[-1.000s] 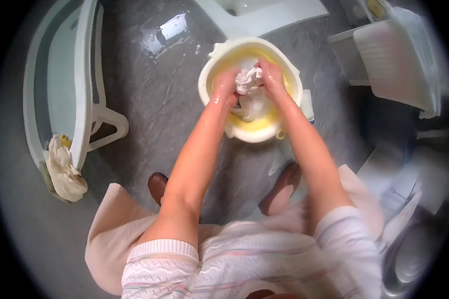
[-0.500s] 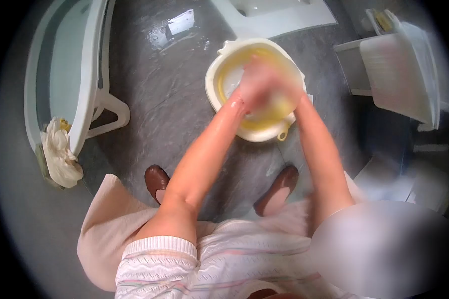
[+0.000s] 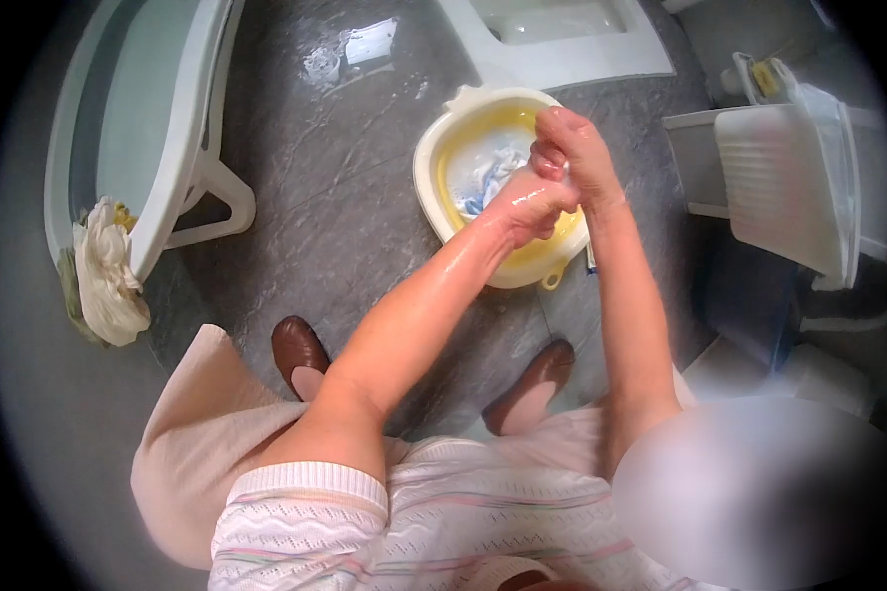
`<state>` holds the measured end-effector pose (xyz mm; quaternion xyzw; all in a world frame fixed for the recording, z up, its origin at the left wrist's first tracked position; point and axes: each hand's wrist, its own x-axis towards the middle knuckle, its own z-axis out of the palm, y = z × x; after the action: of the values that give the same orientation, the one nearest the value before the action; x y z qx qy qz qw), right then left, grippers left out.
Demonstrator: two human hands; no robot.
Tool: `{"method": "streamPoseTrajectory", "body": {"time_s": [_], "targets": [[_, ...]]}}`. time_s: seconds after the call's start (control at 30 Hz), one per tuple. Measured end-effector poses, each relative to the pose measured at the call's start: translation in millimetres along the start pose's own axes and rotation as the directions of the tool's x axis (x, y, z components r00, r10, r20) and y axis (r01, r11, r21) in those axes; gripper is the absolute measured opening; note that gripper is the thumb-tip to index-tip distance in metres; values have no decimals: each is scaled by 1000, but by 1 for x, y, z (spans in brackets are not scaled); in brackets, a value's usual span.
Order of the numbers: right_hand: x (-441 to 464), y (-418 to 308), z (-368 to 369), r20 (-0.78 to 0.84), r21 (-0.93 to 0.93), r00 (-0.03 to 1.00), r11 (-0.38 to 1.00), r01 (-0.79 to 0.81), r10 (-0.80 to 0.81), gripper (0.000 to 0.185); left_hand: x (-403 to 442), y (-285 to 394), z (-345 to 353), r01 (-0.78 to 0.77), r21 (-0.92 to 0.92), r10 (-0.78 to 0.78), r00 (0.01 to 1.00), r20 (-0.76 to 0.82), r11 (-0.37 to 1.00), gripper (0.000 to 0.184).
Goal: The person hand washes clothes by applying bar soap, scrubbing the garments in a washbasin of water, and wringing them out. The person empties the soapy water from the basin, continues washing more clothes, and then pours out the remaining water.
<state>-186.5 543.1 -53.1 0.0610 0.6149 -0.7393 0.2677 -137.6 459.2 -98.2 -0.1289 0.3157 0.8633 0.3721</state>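
- The left hand (image 3: pixel 534 207) was closed, its fingers curled in toward the palm and its back turned upward, over the right side of the cream basin (image 3: pixel 425 182).
- The right hand (image 3: pixel 579 153) was also balled, its fingers bent in tightly, and stood just above and to the right of the left one; in this view the two met or overlapped.
- Whether anything was pinched inside either fist could not be told.
- The white and blue cloth (image 3: pixel 496 177) lay bunched inside the basin, to the left of both hands, against the yellow inner wall.
- The left forearm (image 3: pixel 414 295) slanted up and to the right from the ribbed sleeve cuff (image 3: pixel 310 481), wet and shiny toward the wrist, and crossed the basin's near rim.
- The right forearm (image 3: pixel 633 266) rose more steeply, nearly upright in the view, along the basin's right side; a blurred patch hid its sleeve.
- The basin stood on the grey floor (image 3: pixel 335 187), ahead of the brown left shoe (image 3: pixel 299 347) and right shoe (image 3: pixel 547 372), which were set well apart.
- A pale tub (image 3: pixel 153 128) stood to the left, with a crumpled whitish bag (image 3: pixel 108 276) hanging over its near end.
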Motion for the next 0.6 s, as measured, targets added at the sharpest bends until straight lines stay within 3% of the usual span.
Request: {"method": "streamPoseTrajectory", "body": {"time_s": [0.13,0.23,0.33,0.37,0.4,0.43,0.47,0.5,0.53,0.57,0.6], "targets": [[4,20,3,-140,10,990,1000,4,-2,27,3,-12,-12,-60,381,154,963,-223,923,29],[11,42,-4,-222,63,974,996,62,-47,26,20,-29,-28,-111,825,466,863,-197,554,32],[21,56,-12,-367,63,925,990,126,-95,24,28,-21,-37,71,968,445,878,-176,242,44],[26,59,-12,-419,59,902,988,145,-108,23,29,-15,-41,45,969,420,896,-147,243,49],[28,56,-19,-363,101,930,989,108,-64,20,30,-8,-45,30,970,398,908,-128,243,54],[31,57,-32,-325,55,943,994,95,-73,19,27,2,-43,-87,974,475,880,-23,208,58],[35,59,-34,-254,148,963,980,130,-89,21,18,20,-43,-190,970,545,835,77,153,63],[27,48,-27,-188,88,981,994,71,-53,27,-3,55,-33,-154,954,371,927,49,258,60],[26,45,-26,-104,244,991,968,-56,83,31,-22,88,-20,-101,926,186,982,33,365,58],[13,24,-5,14,141,991,981,-132,131,35,-26,110,-24,-94,945,158,986,45,314,49],[10,17,11,1,153,995,983,-103,104,32,-24,128,-27,-101,958,120,990,70,270,41]]}}
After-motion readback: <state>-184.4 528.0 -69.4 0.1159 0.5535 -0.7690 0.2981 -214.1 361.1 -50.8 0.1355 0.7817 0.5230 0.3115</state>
